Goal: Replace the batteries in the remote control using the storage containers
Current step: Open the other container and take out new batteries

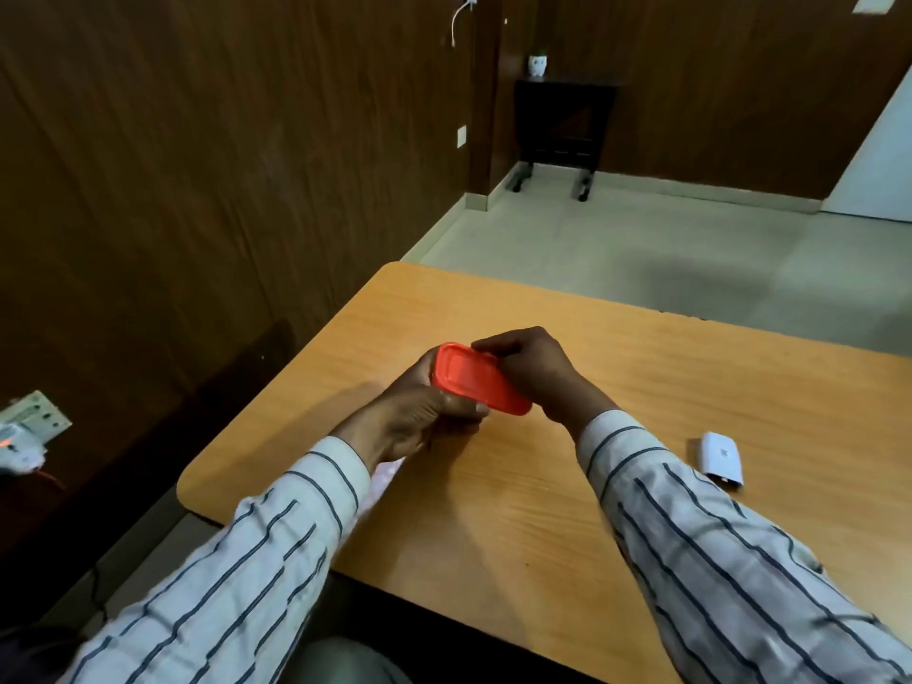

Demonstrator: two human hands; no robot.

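Note:
A small storage container with an orange-red lid (476, 378) is held above the wooden table (543, 486), tilted toward me. My left hand (419, 417) grips its near end from below, thumb on the lid's edge. My right hand (530, 362) clasps its far right end from above. The container's body is hidden behind the lid and fingers. A white battery cover (721, 459) lies flat on the table to the right, beside my right sleeve. A whitish object (382, 478) shows partly under my left wrist; I cannot tell what it is.
The table's rounded left corner (190, 486) lies near a dark wood-panelled wall. A power strip (29, 427) sits at the far left. A dark wheeled side table (562, 125) with a small white pot stands across the tiled floor.

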